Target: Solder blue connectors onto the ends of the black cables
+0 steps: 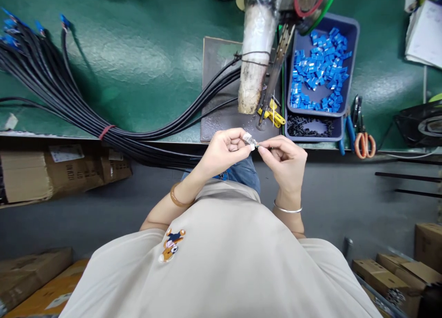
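Note:
Both my hands meet at the front edge of the green bench (138, 55). My left hand (224, 150) is closed, pinching a small clear connector (249, 139) on a cable end. My right hand (285, 161) is also closed, its fingertips pinched on the same connector from the right. A bundle of black cables (103, 124) runs from the far left across the bench toward my left hand. Just beyond my hands stands a press tool (257, 55) wrapped in plastic, on a dark plate (221, 78).
A grey tray of blue plastic parts (319, 69) sits right of the press, with small black parts (311, 126) in a tray below it. Orange-handled scissors (362, 140) and blue pliers (348, 129) lie further right. Cardboard boxes (51, 170) stand under the bench and on the floor.

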A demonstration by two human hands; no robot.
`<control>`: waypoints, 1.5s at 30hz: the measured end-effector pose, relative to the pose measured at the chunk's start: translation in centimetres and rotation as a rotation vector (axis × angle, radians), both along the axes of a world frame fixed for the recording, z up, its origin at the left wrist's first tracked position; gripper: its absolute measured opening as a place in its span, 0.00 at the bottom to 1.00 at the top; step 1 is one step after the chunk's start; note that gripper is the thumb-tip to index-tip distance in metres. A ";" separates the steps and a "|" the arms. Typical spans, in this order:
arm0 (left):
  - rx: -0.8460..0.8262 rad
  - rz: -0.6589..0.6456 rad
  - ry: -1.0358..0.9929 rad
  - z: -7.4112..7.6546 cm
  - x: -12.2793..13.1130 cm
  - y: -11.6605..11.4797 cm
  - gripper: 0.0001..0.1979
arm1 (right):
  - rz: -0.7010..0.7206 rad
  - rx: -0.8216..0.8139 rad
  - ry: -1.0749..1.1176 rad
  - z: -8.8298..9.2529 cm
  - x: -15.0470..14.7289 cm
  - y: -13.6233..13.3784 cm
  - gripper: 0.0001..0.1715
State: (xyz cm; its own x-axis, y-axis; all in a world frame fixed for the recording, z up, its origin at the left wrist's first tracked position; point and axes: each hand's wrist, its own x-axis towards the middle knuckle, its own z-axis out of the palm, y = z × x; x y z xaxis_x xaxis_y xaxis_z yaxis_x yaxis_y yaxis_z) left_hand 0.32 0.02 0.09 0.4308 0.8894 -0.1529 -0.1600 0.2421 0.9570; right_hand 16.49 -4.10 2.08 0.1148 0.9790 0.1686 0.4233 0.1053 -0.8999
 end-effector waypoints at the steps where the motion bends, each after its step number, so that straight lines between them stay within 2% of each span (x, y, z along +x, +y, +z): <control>1: 0.007 -0.001 0.001 0.0 0.0 0.0 0.06 | 0.003 0.003 -0.008 -0.1 0.0 0.0 0.01; 14: 0.081 0.008 0.023 -0.5 0.2 -0.2 0.06 | -0.010 0.008 -0.092 -0.1 -0.1 0.2 0.03; 26: 0.094 -0.007 -0.012 -0.7 0.0 0.0 0.06 | 0.025 -0.040 0.014 -0.5 0.2 0.4 0.02; 31: 0.116 -0.005 0.028 -0.7 0.1 -0.2 0.06 | 0.013 -0.008 -0.079 -0.3 0.2 0.3 0.03; 40: 0.368 0.090 0.243 -1.3 0.5 -0.8 0.03 | -0.026 -0.056 -0.105 -0.5 0.2 0.2 0.05; 45: 0.450 0.182 0.269 -1.5 0.8 -1.4 0.04 | -0.043 -0.083 -0.050 -0.7 -0.1 0.3 0.05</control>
State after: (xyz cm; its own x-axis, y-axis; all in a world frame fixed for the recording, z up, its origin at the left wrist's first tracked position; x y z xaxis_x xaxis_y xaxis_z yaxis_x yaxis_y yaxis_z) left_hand 1.16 -1.42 -1.37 0.2621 0.9489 0.1758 0.1030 -0.2086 0.9726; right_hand 16.35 -3.82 1.37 0.1507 0.9842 0.0932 0.4704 0.0115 -0.8824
